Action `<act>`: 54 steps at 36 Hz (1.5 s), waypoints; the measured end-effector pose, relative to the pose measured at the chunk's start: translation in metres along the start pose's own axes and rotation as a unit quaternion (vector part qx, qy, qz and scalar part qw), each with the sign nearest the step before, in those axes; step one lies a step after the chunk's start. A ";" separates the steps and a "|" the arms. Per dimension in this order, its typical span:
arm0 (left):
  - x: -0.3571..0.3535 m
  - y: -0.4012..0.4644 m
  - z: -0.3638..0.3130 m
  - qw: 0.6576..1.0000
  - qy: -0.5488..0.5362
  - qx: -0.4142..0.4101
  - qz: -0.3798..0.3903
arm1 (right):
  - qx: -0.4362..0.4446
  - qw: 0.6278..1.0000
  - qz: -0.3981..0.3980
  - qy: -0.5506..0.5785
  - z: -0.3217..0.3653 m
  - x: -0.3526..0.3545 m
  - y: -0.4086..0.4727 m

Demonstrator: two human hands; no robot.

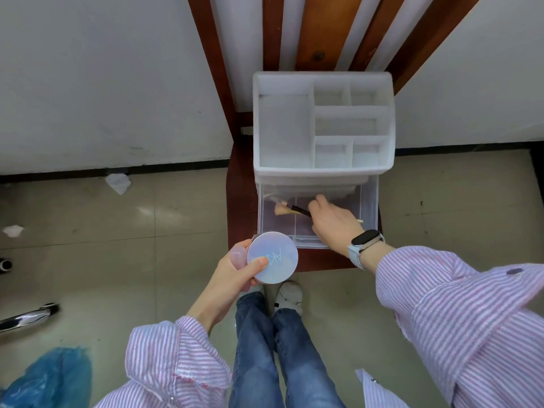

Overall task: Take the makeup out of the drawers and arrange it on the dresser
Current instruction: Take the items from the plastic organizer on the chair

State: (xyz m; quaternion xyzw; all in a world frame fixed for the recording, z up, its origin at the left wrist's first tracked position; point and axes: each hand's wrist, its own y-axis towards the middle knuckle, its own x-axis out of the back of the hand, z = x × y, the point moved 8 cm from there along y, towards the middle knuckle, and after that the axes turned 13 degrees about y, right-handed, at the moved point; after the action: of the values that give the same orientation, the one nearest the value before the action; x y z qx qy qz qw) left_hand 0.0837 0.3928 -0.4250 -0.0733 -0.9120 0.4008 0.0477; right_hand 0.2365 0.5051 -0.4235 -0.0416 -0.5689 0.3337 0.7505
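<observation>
A white plastic organiser [282, 131] with empty top compartments stands on a dark red wooden chair seat [238, 207]. Its clear bottom drawer [369, 207] is pulled out toward me. My right hand [335, 222] reaches into the drawer and grips the dark handle of a makeup brush [294, 209] with a tan bristle head; another brush lies beside it. My left hand [235, 275] holds a round iridescent compact [272, 262] in front of the drawer, with a pink item [238, 257] tucked under it.
The chair back [326, 30] rises behind the organiser against a white wall. Crumpled tissues [117, 182] lie on the tiled floor at left. A chrome chair leg [26, 318] and a blue plastic bag [50, 378] sit at the lower left.
</observation>
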 end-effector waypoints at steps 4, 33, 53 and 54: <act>0.000 -0.001 0.000 0.999 0.022 0.002 -0.023 | -0.035 0.997 -0.035 0.058 -0.006 0.016 -0.025; 0.027 0.011 -0.057 0.988 0.012 -0.040 -0.149 | -0.052 0.980 -0.050 0.183 -0.033 0.041 -0.023; 0.130 -0.198 -0.092 0.899 -0.213 -0.129 -0.360 | 0.086 0.907 -0.040 0.411 0.207 0.143 -0.041; 0.137 -0.223 -0.091 0.890 -0.212 -0.137 -0.380 | 0.104 0.903 -0.041 0.415 0.228 0.149 -0.048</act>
State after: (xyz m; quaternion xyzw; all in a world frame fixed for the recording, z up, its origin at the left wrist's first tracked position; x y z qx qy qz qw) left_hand -0.0588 0.3334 -0.1956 0.3600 -0.9044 0.2288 -0.0087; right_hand 0.0764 0.4769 -0.1998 -0.0746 -0.1692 0.3120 0.9319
